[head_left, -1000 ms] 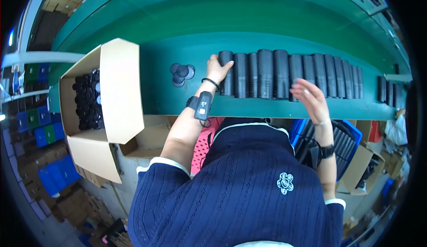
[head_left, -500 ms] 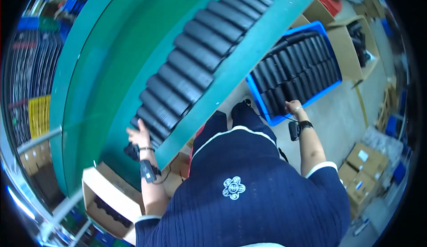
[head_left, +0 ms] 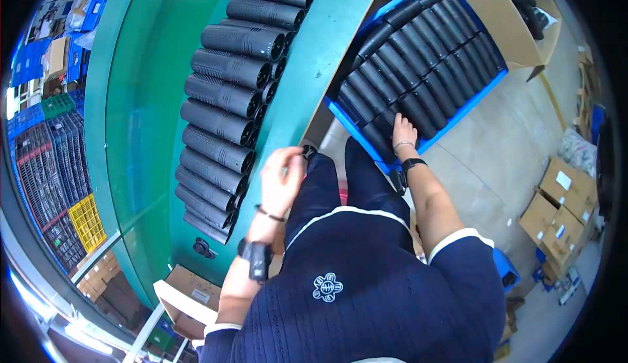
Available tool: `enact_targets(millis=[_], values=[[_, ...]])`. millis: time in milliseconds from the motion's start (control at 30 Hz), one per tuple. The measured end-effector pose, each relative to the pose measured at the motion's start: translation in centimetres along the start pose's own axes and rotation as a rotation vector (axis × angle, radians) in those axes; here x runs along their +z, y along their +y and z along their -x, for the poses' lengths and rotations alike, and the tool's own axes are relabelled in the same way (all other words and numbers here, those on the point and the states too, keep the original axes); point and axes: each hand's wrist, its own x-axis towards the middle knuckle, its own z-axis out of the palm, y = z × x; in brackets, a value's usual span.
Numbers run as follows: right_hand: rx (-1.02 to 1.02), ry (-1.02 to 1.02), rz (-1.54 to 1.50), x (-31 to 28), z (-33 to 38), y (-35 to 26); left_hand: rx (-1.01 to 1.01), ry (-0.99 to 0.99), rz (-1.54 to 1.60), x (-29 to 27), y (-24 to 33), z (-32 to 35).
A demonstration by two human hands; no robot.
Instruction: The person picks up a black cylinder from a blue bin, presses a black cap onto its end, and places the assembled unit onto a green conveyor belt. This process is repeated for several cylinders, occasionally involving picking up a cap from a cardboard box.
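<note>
Fisheye camera riding on wearer's head, left one of pair, looking steeply down past torso (head_left: 399, 284) toward hands (head_left: 404, 129). Torso filling near, lower part; surface (head_left: 320, 75) slanting up left side, crate (head_left: 464, 110) lying upper right, floor (head_left: 487, 144) spreading beyond, straight edges bowing toward rim.

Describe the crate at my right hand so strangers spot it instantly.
Right of the long green bench sits a rectangular blue crate, your right hand at its near end. Unlike the neighbouring cardboard box, it holds neat rows of black cylinders.
</note>
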Motion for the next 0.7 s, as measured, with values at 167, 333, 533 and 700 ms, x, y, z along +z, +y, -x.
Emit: enact_targets(millis=[167,333,533,700], values=[[-0.367,0.019,-0.734,-5.8,2.1,-0.7,-0.116,-0.398,0.218,7.7,-0.7,-2.7],[-0.565,-0.216,-1.469,-12.5,7.6,-3.7,0.036,-0.351,0.385,11.6,0.9,-4.3],[-0.5,-0.543,-2.221,-17.5,9.0,-1.9,0.364,-0.426,0.278,10.7,6.0,-5.1],[-0.505,-0.236,-2.023,-18.0,8.3,-1.3,0.477,-0.372,0.177,11.2,7.5,-5.4]])
